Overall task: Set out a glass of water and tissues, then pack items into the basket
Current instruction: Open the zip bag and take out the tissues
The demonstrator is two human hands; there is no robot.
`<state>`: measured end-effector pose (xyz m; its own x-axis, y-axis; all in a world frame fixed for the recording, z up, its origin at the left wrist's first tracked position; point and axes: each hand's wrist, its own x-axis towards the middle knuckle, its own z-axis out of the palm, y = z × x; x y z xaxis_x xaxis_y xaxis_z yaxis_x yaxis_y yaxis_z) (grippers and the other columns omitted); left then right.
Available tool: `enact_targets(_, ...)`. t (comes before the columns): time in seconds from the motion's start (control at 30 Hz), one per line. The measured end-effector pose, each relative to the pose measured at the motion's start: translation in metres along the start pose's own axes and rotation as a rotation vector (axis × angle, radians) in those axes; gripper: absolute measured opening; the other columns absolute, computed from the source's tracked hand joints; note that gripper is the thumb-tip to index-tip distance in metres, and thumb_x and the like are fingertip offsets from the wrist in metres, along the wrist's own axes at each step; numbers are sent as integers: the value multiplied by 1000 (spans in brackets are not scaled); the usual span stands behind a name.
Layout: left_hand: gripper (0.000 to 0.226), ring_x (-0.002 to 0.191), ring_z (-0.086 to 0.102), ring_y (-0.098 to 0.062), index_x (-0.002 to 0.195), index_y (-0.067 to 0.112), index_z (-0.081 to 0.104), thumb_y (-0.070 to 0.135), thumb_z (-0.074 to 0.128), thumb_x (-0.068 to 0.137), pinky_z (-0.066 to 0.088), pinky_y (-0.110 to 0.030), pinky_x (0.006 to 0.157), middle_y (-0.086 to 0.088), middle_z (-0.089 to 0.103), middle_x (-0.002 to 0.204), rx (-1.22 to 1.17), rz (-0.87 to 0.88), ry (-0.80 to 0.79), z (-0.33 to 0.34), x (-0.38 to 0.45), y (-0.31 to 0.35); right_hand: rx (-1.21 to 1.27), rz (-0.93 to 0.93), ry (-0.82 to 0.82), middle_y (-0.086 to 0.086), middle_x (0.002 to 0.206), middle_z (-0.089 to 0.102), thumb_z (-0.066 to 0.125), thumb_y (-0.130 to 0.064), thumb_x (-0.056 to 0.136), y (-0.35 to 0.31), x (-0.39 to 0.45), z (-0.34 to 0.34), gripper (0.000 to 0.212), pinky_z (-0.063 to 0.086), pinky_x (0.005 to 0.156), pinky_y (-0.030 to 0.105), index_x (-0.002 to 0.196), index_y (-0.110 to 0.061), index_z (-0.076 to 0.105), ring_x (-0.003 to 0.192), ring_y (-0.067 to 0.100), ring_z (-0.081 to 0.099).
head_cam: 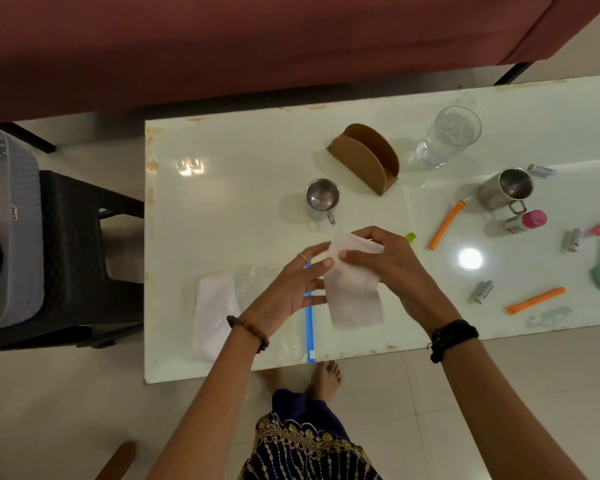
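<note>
Right hand (378, 261): closed on the upper end of a white tissue (355, 292), thumb and fingers pinching the folded top edge.
Left hand (302, 282): spread open, fingertips touching the tissue's left edge, gripping nothing; seemingly steadying or smoothing the fold.
Tissue: hanging down from the right hand above the near part of the table (243, 154), long axis running roughly toward and away from the body.
Zip bag (278, 306): clear, blue-striped, flat on the table beneath the hands, with more white tissues (215, 306) inside at its left end.
Tissue holder (366, 157): brown, empty, standing farther back on the table, beyond the hands and slightly right; slot running diagonally from far-left to near-right.
Nearer hand: the right, already carrying the tissue.
Coming move, as judged: reach forward and turn the tissue's long edge in line with the slot before lowering.
Glass (445, 136): right of the holder, apparently holding water, already set out.
Basket: not in view.
</note>
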<state>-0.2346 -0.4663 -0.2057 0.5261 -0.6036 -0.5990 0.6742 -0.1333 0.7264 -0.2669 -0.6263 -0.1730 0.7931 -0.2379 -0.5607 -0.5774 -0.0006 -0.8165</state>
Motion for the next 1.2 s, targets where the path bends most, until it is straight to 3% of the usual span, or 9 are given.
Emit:
enact_targets(0.1,40,110,61,-4,113,60,45,46,60,79,55,-21,82,16,65,114,-14,105,62,13,2,5,-23,-34,36,0,87,64,74,-23,74,-4,-4,7,26,49,71,28,97,-16,63,81,17,61)
enact_targets(0.23,48,123,52,-12,133,41,39,46,46,85,50,-27,94,3,52,134,-177,195,66,32,0,0,-41,-67,60,1,99,66,74,-24,74,-6,-11,14,30,53,77,32,100,-31,60,90,17,64)
enact_targets(0.47,49,86,68,-19,100,32,70,58,41,71,57,-33,73,-3,72,93,-635,109,68,32,2,15,175,-79,-40,-7,96,70,78,-19,72,-11,-15,23,41,55,74,19,108,-35,63,81,1,67)
enact_targets(0.67,77,92,65,-22,123,19,55,67,43,64,54,-38,81,-6,69,96,-672,70,-12,19,6,17,175,-122,-87,-33,79,69,74,-17,77,-13,-14,23,45,48,65,3,114,-38,59,79,-17,61)
enact_targets(0.8,69,86,68,-21,109,21,61,68,45,62,57,-35,74,-4,73,87,-668,37,-37,14,7,14,191,-119,-93,-27,85,72,73,-15,78,-12,-13,24,42,49,69,5,108,-43,62,82,-15,62)
enact_targets(0.93,76,87,66,-19,120,12,53,45,78,56,59,-33,71,-6,69,92,-557,27,-10,13,5,12,189,-107,-97,0,106,72,70,-17,80,-11,-12,25,37,54,90,31,110,-38,65,93,13,68)
enact_targets(1.07,50,79,69,-20,125,6,49,19,56,77,58,-34,65,-10,66,95,-526,13,36,7,6,7,110,-119,-78,7,101,69,66,-9,83,-13,-10,20,38,56,73,28,114,-30,62,85,15,67)
enact_targets(1.13,46,93,64,-30,125,8,50,23,48,82,55,-48,82,-15,64,106,-594,18,68,0,4,7,102,-117,-21,12,92,69,61,-2,85,-13,-9,15,35,55,69,35,112,-24,62,81,23,66)
enact_targets(1.2,42,101,61,-28,123,12,56,26,37,88,51,-44,87,-12,65,110,-580,-1,92,-12,0,9,120,-126,62,4,79,67,57,1,85,-14,-8,9,31,53,64,23,107,-21,63,73,14,63)
